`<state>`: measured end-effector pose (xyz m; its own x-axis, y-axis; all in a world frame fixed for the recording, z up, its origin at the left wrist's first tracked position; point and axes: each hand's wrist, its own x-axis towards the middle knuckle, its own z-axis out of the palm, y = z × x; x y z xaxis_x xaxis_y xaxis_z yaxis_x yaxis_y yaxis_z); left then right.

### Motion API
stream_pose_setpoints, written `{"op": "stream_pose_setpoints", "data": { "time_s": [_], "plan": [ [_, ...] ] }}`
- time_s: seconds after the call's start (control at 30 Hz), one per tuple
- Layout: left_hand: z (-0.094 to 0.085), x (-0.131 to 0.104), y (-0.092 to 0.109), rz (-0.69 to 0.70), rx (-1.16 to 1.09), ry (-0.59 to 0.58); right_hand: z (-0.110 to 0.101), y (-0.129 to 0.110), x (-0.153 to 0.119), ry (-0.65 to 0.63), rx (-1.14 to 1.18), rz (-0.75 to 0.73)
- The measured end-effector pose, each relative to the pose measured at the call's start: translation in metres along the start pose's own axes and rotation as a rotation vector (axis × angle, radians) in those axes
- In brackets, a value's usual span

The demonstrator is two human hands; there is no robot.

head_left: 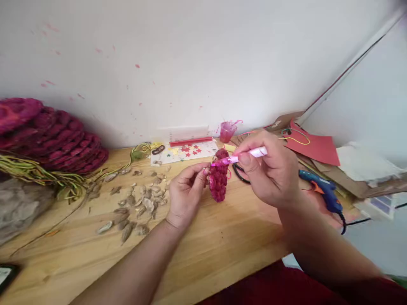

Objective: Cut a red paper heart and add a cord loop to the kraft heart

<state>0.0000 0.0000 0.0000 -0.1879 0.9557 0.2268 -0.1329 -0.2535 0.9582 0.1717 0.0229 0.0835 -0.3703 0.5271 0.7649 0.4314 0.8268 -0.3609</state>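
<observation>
A dark magenta, bumpy oval piece (218, 182) stands on edge above the table, its left rim pinched between the thumb and fingers of my left hand (188, 188). My right hand (270, 169) grips a white stick-like tool (257, 152) whose pink-coated end touches the upper left part of the piece. Just behind the piece is a small yellow object (229, 148), partly covered by my right hand. Black-handled scissors, it seems, show a dark loop (240, 173) between the piece and my right hand.
Peanut shells (148, 203) lie scattered left of my left hand. Farther left is a stack of magenta bumpy pieces (60, 140). A paper with stars (187, 151) and a pink-stained cup (227, 131) stand at the wall. At right lie a blue glue gun (324, 190) and red paper (318, 148).
</observation>
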Motion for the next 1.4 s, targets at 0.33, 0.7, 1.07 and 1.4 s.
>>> {"op": "stream_pose_setpoints", "data": {
  "time_s": [0.33,0.7,1.07,1.4],
  "plan": [
    [0.0041,0.0011,0.0041,0.019,-0.022,0.0,0.0018,-0.0025,0.0001,0.051,-0.065,-0.085],
    [0.0044,-0.0006,0.0028,0.004,-0.044,0.003,-0.0014,-0.0006,-0.0012,0.041,-0.028,0.006],
    [0.0015,-0.0027,-0.0002,0.002,-0.047,-0.018,0.0004,-0.0007,-0.0004,0.068,0.032,0.065],
    [0.0004,-0.0028,-0.001,0.017,-0.061,-0.01,-0.0002,0.0032,-0.0007,0.078,0.038,0.08]
  ]
}}
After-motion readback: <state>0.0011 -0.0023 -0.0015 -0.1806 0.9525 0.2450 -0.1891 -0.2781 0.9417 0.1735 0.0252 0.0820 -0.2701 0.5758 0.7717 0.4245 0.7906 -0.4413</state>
